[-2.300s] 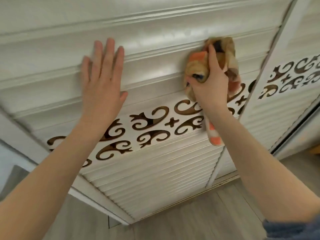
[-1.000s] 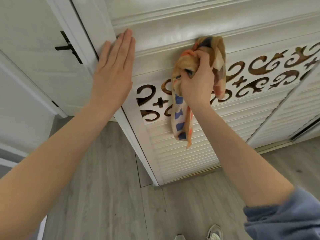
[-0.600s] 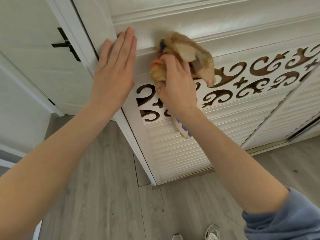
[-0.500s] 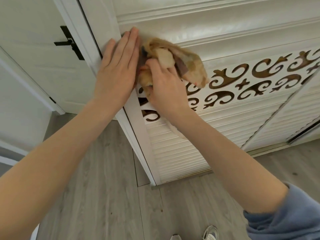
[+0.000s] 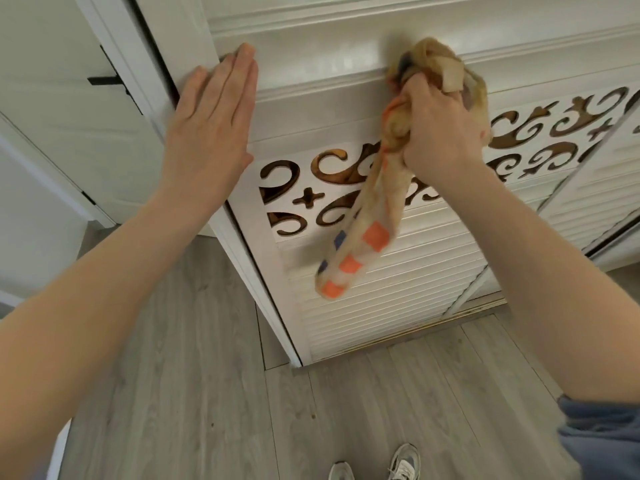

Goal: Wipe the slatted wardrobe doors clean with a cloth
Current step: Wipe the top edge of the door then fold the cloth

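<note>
In the head view I take the cut-out scroll band (image 5: pixel 304 199) across the wardrobe door (image 5: pixel 332 81) as my marker. My left hand (image 5: pixel 211 123) lies flat and open, fingers straight and together, pressed on the door's edge just above and left of the band. My right hand (image 5: pixel 440 129) is curled tight around the bunched cloth (image 5: pixel 370 223). It presses the wad against a broad slat just above the band, while a long checked tail hangs down across the band and over the fine slats (image 5: pixel 398 306) below it.

That tail is my main worry. If I sweep sideways, it could catch in the band's cut-outs and snag, or tug out of my grip. The wad is thick, so I judge it may ride over the slat's face and miss the groove under the lip above the band, leaving dust there. If this door slides, my left hand's lean could shift it, and a bare palm may smudge the glossy paint. I cannot tell how clean the slats are.
</note>
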